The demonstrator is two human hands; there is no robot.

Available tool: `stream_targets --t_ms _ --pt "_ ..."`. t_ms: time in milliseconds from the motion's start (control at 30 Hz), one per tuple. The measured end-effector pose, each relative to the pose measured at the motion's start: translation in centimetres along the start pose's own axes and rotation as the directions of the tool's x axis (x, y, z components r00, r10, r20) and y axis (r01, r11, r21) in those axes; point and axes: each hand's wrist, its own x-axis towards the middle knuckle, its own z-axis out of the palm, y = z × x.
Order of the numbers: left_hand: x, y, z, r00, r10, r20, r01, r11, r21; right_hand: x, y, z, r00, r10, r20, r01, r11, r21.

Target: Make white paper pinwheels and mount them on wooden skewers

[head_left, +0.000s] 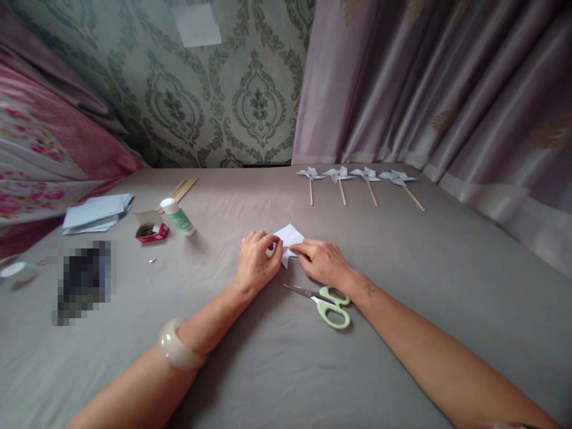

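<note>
A small white sheet of paper [289, 233], partly folded or cut into points, lies between my hands on the grey cloth. My left hand [259, 259] pinches its left side, thumb and index finger pressed together. On the paper's right side rests my right hand [324, 261], its fingers drawn together on the edge. Scissors with pale green handles [333, 310] lie just below my right hand, blades pointing left. Part of the paper is hidden under my fingers.
Several white paper pinwheels on sticks [339, 174] lie in a row at the back right. On the left are a glue stick [179, 217], a red box of small metal pieces [152, 231], wooden sticks [185, 189] and a stack of paper [96, 213].
</note>
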Motion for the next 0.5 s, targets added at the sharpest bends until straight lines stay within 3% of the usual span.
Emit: stream_targets --t_ms 300,500 --pt "0.2 -0.1 -0.2 0.997 -0.073 -0.001 0.073 0.997 -0.035 0.3 0.7 0.9 0.982 0.037 -0.187 0.007 0.973 0.23" --pt "-0.1 0.0 -0.4 0.985 -0.155 0.081 0.155 0.988 0.006 0.6 1.8 1.7 0.905 0.209 -0.37 -0.028 0.898 0.439"
